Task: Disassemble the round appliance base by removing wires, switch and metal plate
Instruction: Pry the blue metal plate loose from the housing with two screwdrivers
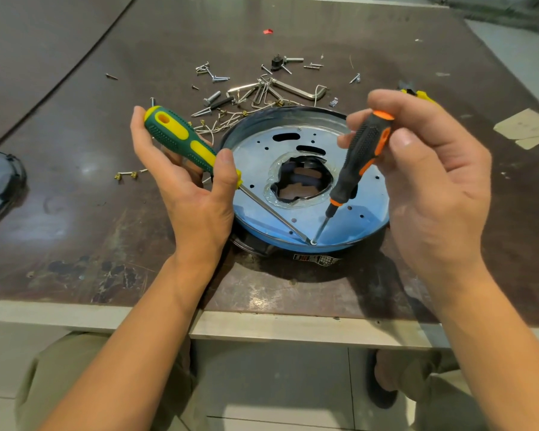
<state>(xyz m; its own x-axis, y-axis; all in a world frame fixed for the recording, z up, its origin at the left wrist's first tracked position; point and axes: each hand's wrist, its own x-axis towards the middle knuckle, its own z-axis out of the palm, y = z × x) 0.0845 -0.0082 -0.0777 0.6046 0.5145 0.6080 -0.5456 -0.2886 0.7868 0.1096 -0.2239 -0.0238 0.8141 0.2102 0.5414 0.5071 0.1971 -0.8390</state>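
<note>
metal plate [255, 171] | between left hand [193, 194], right hand [433, 188] | screwdrivers [181, 141] touch it

Pretty bright and even overall, with soft light coming from above and the far side. The metal plate [255, 163] picks up a pale blue sheen, and the worn table [75, 244] shows hazy glare patches. A dark, soft shadow pools on the near side of the round base [318, 261]. The wide-angle lens bows the table's front edge. The middle is sharp; the right hand [433, 188] and the corners look slightly soft.
</note>
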